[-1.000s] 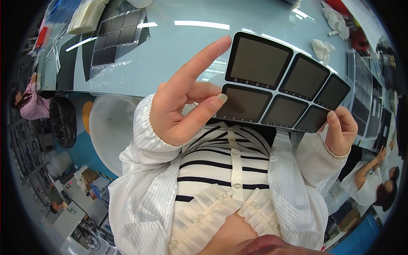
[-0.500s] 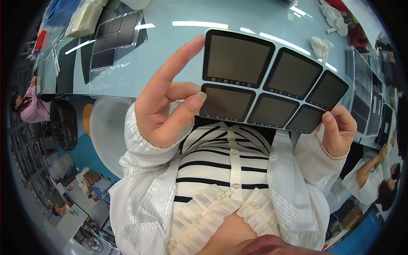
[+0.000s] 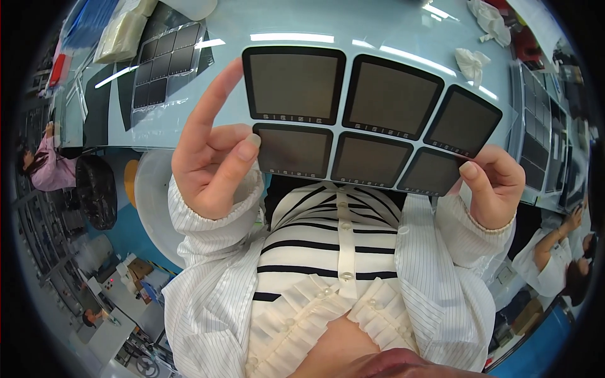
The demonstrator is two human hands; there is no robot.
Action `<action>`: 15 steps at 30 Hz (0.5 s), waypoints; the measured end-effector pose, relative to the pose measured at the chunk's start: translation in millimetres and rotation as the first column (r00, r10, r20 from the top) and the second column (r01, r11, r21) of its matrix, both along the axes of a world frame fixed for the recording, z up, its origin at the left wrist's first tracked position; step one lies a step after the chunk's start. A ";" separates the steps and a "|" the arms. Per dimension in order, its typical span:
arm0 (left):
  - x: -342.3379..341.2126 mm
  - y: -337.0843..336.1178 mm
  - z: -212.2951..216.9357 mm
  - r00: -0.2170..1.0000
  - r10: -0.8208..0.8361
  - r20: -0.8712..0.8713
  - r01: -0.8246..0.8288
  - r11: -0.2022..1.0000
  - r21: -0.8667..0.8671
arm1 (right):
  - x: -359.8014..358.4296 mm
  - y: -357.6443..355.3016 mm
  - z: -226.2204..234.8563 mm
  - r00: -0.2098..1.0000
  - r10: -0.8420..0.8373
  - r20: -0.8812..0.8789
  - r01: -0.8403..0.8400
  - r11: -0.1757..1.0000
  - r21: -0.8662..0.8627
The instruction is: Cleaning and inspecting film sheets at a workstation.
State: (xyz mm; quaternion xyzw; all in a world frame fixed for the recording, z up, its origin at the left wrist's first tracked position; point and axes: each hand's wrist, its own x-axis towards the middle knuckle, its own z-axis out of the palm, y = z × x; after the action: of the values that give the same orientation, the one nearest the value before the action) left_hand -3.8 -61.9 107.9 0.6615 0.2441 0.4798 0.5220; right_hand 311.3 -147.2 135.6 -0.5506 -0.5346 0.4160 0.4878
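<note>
Between my two hands, raised over the table's near edge, is a thin clear sheet (image 3: 294, 85) bearing two rows of dark, black-framed rectangular panels. Small pale marks run along each panel's lower border. My left hand (image 3: 211, 157) pinches the sheet's left edge, thumb on the front and index finger stretched up along the side. At the lower right corner my right hand (image 3: 495, 186) grips it between thumb and fingers. Both hands' fingers behind the sheet are partly hidden.
A similar panel sheet (image 3: 167, 60) lies on the pale blue table (image 3: 277, 16) at the far left, near a stack of clear bags (image 3: 123, 38). Crumpled white cloths (image 3: 471, 65) and more dark panel sheets (image 3: 534, 126) are at the right. A white bin (image 3: 157, 201) stands below the edge.
The sheet has shifted left and turned to face me more squarely. My left hand has moved left with it, while my right hand has moved only slightly. Both keep their grip.
</note>
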 end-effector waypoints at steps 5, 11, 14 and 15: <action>-4.0 2.3 0.6 1.000 0.005 -0.020 -0.005 1.000 0.018 | -3.7 1.6 3.0 1.000 0.011 0.011 -0.011 1.000 -0.002; -8.7 5.1 -1.8 0.996 0.073 -0.055 -0.071 0.997 0.041 | -10.9 4.9 7.8 0.999 0.027 -0.022 -0.028 0.999 -0.032; -13.2 6.3 3.4 0.995 0.032 -0.095 -0.033 0.999 -0.009 | -10.7 6.1 10.0 0.997 0.073 0.008 -0.072 0.997 -0.027; -11.8 5.5 2.6 0.995 0.030 -0.095 -0.030 0.999 -0.009 | -11.7 6.4 10.0 0.997 0.077 0.007 -0.077 0.997 -0.024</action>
State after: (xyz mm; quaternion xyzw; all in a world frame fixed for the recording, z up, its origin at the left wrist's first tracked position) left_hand -15.6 -56.5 110.5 0.6772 0.2810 0.4544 0.5059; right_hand 299.6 -140.8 145.6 -0.5371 -0.5525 0.4385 0.4626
